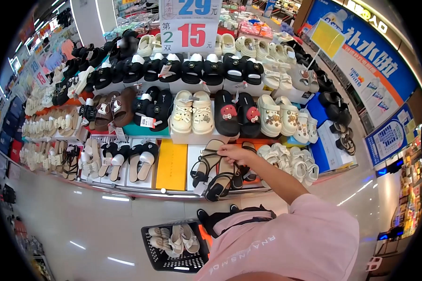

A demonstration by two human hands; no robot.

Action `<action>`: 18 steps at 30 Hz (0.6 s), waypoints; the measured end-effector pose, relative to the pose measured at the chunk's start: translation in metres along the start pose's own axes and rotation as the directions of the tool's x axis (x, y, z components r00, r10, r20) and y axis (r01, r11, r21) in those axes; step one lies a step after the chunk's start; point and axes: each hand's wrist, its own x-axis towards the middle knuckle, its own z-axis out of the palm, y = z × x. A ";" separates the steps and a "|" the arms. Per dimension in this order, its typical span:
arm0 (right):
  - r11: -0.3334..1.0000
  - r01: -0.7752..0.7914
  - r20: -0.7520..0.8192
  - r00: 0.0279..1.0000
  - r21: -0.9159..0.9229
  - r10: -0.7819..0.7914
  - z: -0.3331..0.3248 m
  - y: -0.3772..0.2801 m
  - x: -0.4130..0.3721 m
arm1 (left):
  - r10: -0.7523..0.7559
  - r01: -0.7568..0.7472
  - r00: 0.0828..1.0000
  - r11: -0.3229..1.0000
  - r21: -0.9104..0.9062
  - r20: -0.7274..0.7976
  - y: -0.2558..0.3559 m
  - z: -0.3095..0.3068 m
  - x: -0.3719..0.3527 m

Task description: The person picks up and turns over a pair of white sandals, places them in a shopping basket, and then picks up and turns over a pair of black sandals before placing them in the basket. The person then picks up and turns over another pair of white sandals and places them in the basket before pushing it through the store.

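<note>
My right hand (234, 153) reaches out over the front row of the shoe display. Its fingers are closed on the thin dark straps of a black strappy sandal (220, 183), which tilts toward the front edge with a white tag hanging near it. Right beside it is a second strappy sandal (205, 161) with a beige insole, partly overlapped by the first. More dark sandals (249, 174) show just behind my wrist, partly covered. Nothing of my left hand shows.
A black shopping basket (147, 250) with light-coloured slippers stands on the floor by my feet. A yellow box (171, 166) lies left of the sandals. White sandals (288, 161) sit to the right, cream clogs (202, 112) behind. A price sign (189, 35) rises above the rows.
</note>
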 end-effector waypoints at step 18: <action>0.630 0.431 0.056 0.797 0.646 -0.602 -0.028 -0.020 -0.256 | 0.575 -0.091 0.804 0.369 -0.925 0.150 0.314 -0.053 0.052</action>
